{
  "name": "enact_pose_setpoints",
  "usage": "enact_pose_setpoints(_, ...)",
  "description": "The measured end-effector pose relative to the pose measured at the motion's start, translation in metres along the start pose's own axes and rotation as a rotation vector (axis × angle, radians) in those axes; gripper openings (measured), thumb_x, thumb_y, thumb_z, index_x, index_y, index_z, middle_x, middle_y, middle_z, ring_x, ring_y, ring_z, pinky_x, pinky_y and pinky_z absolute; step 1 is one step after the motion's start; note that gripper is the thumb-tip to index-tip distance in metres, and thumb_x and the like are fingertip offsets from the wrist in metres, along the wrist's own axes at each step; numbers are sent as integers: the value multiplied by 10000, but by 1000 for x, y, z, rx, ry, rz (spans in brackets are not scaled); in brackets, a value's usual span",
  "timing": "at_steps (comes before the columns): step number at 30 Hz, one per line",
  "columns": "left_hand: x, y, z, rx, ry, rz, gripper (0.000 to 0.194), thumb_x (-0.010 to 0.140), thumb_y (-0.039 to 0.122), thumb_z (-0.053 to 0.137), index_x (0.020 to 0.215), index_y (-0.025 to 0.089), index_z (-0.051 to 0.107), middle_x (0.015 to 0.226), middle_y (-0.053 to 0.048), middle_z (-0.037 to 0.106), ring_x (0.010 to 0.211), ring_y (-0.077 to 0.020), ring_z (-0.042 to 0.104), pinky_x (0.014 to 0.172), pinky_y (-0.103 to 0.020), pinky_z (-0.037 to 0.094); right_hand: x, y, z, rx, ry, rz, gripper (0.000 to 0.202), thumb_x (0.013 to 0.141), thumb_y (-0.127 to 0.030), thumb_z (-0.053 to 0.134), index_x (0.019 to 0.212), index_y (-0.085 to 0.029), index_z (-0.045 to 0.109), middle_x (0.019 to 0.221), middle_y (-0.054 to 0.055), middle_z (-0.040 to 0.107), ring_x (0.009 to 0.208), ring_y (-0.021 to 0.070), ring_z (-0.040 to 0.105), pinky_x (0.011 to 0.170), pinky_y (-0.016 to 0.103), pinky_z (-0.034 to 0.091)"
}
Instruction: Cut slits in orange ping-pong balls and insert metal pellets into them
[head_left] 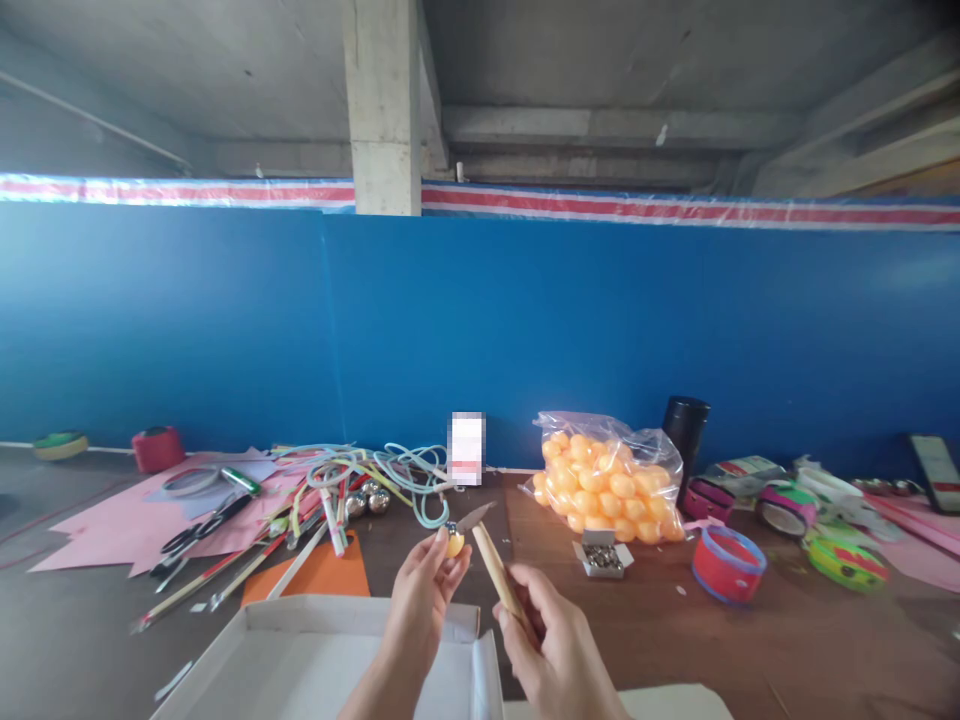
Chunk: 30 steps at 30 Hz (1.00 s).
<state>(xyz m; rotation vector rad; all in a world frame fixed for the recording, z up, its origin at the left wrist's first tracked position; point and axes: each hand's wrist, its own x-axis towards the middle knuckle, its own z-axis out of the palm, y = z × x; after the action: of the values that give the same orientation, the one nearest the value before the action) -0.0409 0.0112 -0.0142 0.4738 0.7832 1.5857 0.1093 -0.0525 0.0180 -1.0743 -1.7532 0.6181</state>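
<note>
Between the fingertips of my left hand [426,585] is a small yellow-orange ball [454,543], with a shiny bit at its top. My right hand [546,630] is closed around a light wooden stick-like handle [496,570], tilted up to the left. A pointed dark metal blade [475,517] shows just above the ball, close to the handle's upper end; I cannot tell which piece it joins. Both hands are raised above the table, near the right edge of an open white box [315,614].
A clear bag of orange balls [611,485] stands behind a small box of metal pieces [602,556]. A red-and-blue tape roll [729,565] lies right. Pale cords [409,470], scissors [199,535] and pink paper [97,530] lie left. A blue partition [480,320] rises behind.
</note>
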Motion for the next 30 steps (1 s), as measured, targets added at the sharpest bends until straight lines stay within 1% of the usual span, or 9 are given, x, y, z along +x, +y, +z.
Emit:
enact_pose_setpoints(4,-1,0,0,24,-9,4,108,745,178,625,813,106,583,740,-82,666,705,-144,667,729,-259,542,1,0,-1,-55,-31,12,229,815,-256,455,1013,-177,538,743,24,624,628,146,580,573,195,466)
enact_pose_setpoints(9,1,-1,-1,10,7,-1,112,735,170,634,810,111,575,747,-82,670,743,-168,674,726,-265,542,2,0,-2,-40,7,19,241,811,-283,460,1004,-166,545,691,23,611,594,150,575,508,190,446)
enact_pose_setpoints(13,2,-1,0,-5,9,0,74,751,152,612,793,107,573,697,-71,659,681,-146,670,715,-259,542,1,-1,-2,-70,-19,14,232,793,-237,474,1000,-176,559,714,19,629,599,145,571,533,190,450)
enact_pose_setpoints(18,2,0,0,0,21,-3,80,749,158,615,795,110,570,725,-82,668,724,-163,675,725,-267,543,1,-3,-3,-56,13,33,231,797,-264,473,987,-165,561,670,14,609,570,143,561,512,191,445)
enact_pose_setpoints(23,4,-2,-2,3,22,12,81,749,159,615,794,108,571,691,-68,660,709,-160,675,737,-275,542,2,2,-3,-53,-46,22,239,802,-238,470,1020,-177,547,739,26,636,623,149,584,505,185,441)
enact_pose_setpoints(28,3,-1,-2,-1,38,8,82,740,154,626,789,113,575,714,-73,667,712,-161,675,739,-284,545,1,4,-1,-35,-2,25,233,807,-260,467,1007,-174,549,708,22,631,609,152,589,505,191,447)
enact_pose_setpoints(30,2,-1,0,-7,48,6,64,745,143,617,783,113,575,685,-67,661,697,-159,675,741,-288,545,0,4,-2,-50,-19,21,227,807,-249,472,1008,-181,552,731,22,637,621,151,589,521,192,451)
